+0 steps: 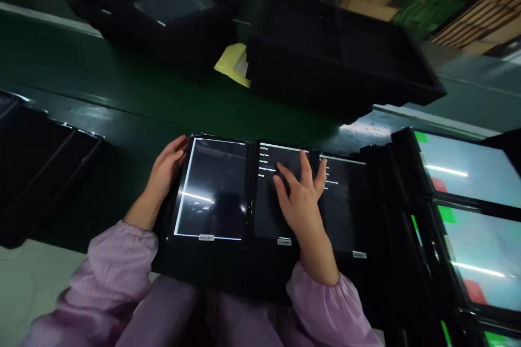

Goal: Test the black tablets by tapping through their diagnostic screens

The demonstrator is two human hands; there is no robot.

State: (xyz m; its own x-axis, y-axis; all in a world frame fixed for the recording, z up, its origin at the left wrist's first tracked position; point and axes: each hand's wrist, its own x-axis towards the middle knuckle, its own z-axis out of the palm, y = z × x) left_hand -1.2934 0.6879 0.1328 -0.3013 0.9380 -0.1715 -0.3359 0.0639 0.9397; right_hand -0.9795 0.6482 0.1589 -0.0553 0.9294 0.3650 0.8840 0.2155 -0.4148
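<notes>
Right hand open, fingers spread on middle tablet, menu lit; left hand against left tablet edge, grip impossible to tell; third tablet just right; black crates beyond on green bench; pink sleeves below.

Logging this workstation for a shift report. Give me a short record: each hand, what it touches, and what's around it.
Left hand: resting on the upper edge of the left tablet
Right hand: fingers on the screen of the middle tablet, which shows a text menu
Beside them: third tablet, to the right
Far right: lit tablets, stacked on edge
Beyond: black crates on a green belt, with a yellow sheet between them
</notes>
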